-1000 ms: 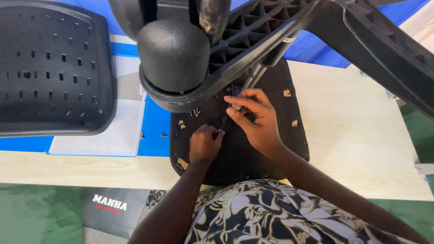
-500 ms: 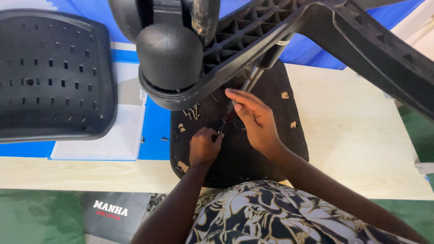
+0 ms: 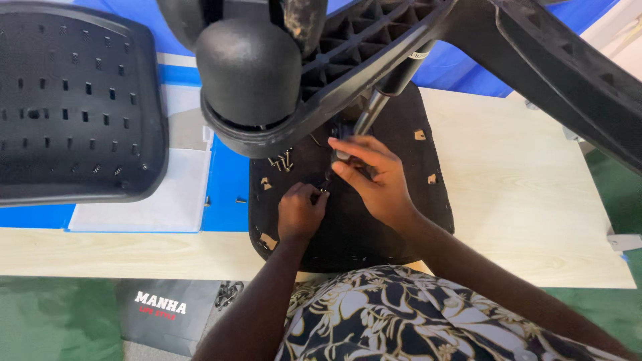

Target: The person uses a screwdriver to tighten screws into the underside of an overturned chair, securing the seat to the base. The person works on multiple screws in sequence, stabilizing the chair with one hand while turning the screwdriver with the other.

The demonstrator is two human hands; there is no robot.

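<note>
We look down on an upturned black seat pan lying flat on the pale bench, with the chair base and its caster looming above it close to the camera. Our left hand rests on the pan, fingers curled tight around something small; what it pinches is too small to tell, possibly a screw. Our right hand sits just beyond and to the right of it, fingers closed around a slim dark tool whose tip points down and left toward the left hand's knuckles. The tool's long axis runs on the slant, from upper right to lower left, so its working end and the left hand's pinch meet at nearly one spot on the pan. The gas strut rises just above the right fingers, not touching as far as we can see. A small cluster of loose screws lies on the pan to the upper left, nearer the left hand. A perforated black backrest lies well apart at the left, over a white sheet.
</note>
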